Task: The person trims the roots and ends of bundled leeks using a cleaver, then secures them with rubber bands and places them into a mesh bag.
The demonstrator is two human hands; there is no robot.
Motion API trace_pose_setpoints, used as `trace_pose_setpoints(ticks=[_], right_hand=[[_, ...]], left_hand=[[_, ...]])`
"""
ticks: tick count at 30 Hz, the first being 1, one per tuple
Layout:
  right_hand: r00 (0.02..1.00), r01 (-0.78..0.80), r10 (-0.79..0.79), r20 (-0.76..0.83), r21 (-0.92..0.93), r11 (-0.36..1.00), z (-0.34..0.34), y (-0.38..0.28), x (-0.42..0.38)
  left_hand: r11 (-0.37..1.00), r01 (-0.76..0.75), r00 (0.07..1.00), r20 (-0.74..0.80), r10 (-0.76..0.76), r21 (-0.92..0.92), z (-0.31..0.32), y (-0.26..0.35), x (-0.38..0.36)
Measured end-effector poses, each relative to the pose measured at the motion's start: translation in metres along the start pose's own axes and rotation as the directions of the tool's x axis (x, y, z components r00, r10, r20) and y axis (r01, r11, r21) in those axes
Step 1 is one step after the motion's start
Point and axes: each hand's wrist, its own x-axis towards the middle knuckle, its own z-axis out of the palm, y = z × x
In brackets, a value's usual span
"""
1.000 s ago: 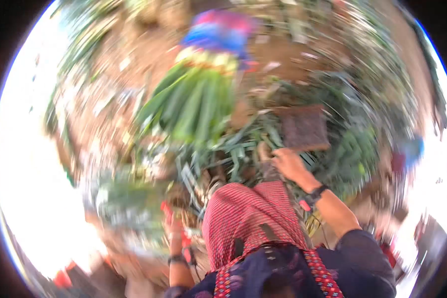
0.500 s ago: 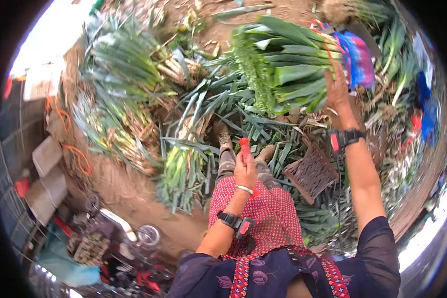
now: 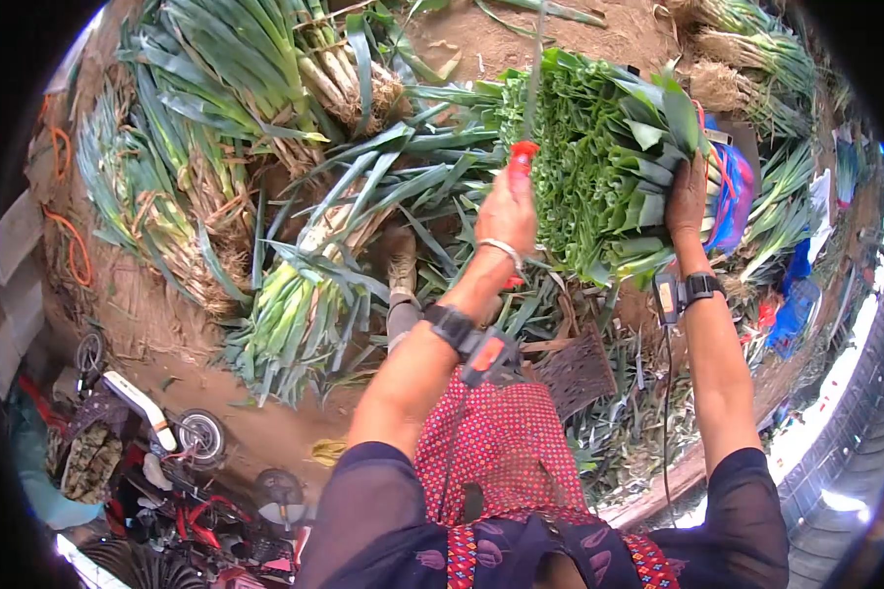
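Red patterned apron [image 3: 506, 427] nearest, dark sleeves either side. Left hand [image 3: 508, 211]: fingers clenched round red handle of knife [image 3: 523, 157], thin blade pointing away from body, along bundle's left edge; can't tell if touching. Right hand [image 3: 687, 201] lies against bundle's right side, by the wrapped end; can't tell if those fingers grip or just press. Leek bundle [image 3: 604, 167] sits ahead of the person, between both hands, cut green ends facing left, blue-pink wrap [image 3: 732, 201] on right end. Dark brown panel [image 3: 575, 371] below it, near apron. Loose leeks [image 3: 295, 314] left of boot [image 3: 401, 260], on bare soil [image 3: 309, 378]. Farther: leek pile [image 3: 231, 59] upper left, rooty leeks [image 3: 732, 83] upper right.
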Motion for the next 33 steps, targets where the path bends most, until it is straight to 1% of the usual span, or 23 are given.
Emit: trace_pose_setpoints(ticks=[1,2,3,4,6,7,10,11,13,15,16,18,20,21,22,24,25,28,29,30,31,32,33], right_hand=[[1.000,0.008,-0.008,-0.002,0.010,1.000,-0.001,0.000,-0.001],[1.000,0.015,-0.015,-0.002,0.022,1.000,0.001,0.004,-0.002],[0.999,0.051,-0.050,-0.017,0.032,0.998,0.004,0.011,0.000],[0.999,0.046,-0.044,-0.030,0.049,0.998,0.006,0.011,-0.002],[1.000,0.003,-0.005,0.023,0.102,0.995,-0.002,-0.009,-0.001],[1.000,0.006,-0.008,0.022,0.092,0.996,-0.001,-0.006,-0.001],[1.000,-0.002,0.001,0.017,0.067,0.998,0.004,0.006,-0.005],[1.000,-0.007,0.006,0.014,0.060,0.998,0.005,0.008,-0.005],[0.999,-0.040,0.038,0.019,0.057,0.998,0.006,0.004,-0.005],[0.999,-0.041,0.040,0.006,0.075,0.996,0.009,0.004,-0.004],[0.999,-0.044,0.044,0.003,0.083,0.996,0.008,0.004,-0.005],[0.999,-0.033,0.032,0.025,0.065,0.997,0.004,0.007,-0.010],[1.000,-0.020,0.019,0.010,0.032,0.999,0.010,0.015,-0.004],[0.999,-0.041,0.040,0.023,0.046,0.998,0.008,0.007,-0.004],[0.999,-0.038,0.037,0.023,0.051,0.998,0.009,0.004,-0.004],[0.999,-0.031,0.030,0.020,0.048,0.998,0.007,0.004,-0.004],[1.000,-0.012,0.012,0.012,-0.002,1.000,0.007,0.003,-0.004],[1.000,0.003,-0.003,0.007,0.056,0.998,0.008,0.006,-0.005],[1.000,-0.019,0.019,0.007,0.042,0.999,0.009,0.009,-0.005],[0.999,0.046,-0.046,-0.001,0.020,0.999,0.010,0.014,-0.007],[0.994,0.110,-0.110,-0.003,-0.004,0.994,0.011,0.019,-0.007],[0.985,0.173,-0.173,-0.006,-0.025,0.985,0.011,0.022,-0.007],[0.997,0.071,-0.070,-0.010,0.022,0.997,0.009,0.012,-0.009]], left_hand=[[0.999,0.046,0.998,0.032,-0.046,0.002,0.012,-0.001,-0.004],[0.998,0.062,0.998,-0.006,-0.062,-0.032,0.024,-0.004,-0.012],[0.994,0.103,0.995,0.015,-0.103,-0.024,0.030,-0.012,-0.020],[0.990,0.142,0.989,0.038,-0.142,-0.014,0.036,-0.025,-0.027],[0.987,0.155,0.988,0.037,-0.153,-0.049,0.046,-0.056,-0.054],[0.985,0.158,0.987,0.036,-0.156,-0.065,0.046,-0.060,-0.058],[0.983,0.183,0.980,0.077,-0.182,-0.006,0.047,-0.075,-0.047],[0.984,0.168,0.985,0.056,-0.165,-0.063,0.044,-0.070,-0.030],[0.993,0.119,0.989,0.086,-0.118,-0.001,0.051,-0.081,0.024],[0.989,0.116,0.984,0.125,-0.127,0.092,0.055,-0.081,0.083],[0.990,0.100,0.986,0.121,-0.112,0.104,0.059,-0.084,0.110],[0.982,0.122,0.978,0.150,-0.143,0.143,0.057,-0.084,0.127],[0.977,0.142,0.978,0.130,-0.163,0.158,0.062,-0.095,0.104],[0.970,0.207,0.951,0.205,-0.230,0.128,0.053,-0.092,0.079],[0.962,0.253,0.944,0.189,-0.270,0.105,0.053,-0.104,0.047],[0.950,0.306,0.921,0.233,-0.312,0.065,0.036,-0.096,-0.012],[0.926,0.352,0.879,0.292,-0.376,0.133,0.032,-0.099,-0.026],[0.933,0.336,0.922,0.160,-0.353,0.126,0.040,-0.116,-0.004],[0.959,0.259,0.955,0.119,-0.273,0.118,0.044,-0.114,0.025],[0.961,0.239,0.963,0.096,-0.253,0.137,0.047,-0.108,0.055],[0.979,0.188,0.979,0.068,-0.193,0.080,0.040,-0.085,0.073],[0.980,0.159,0.982,0.083,-0.169,0.117,0.035,-0.067,0.088],[0.983,0.170,0.980,0.089,-0.175,0.068,0.038,-0.060,0.099]])
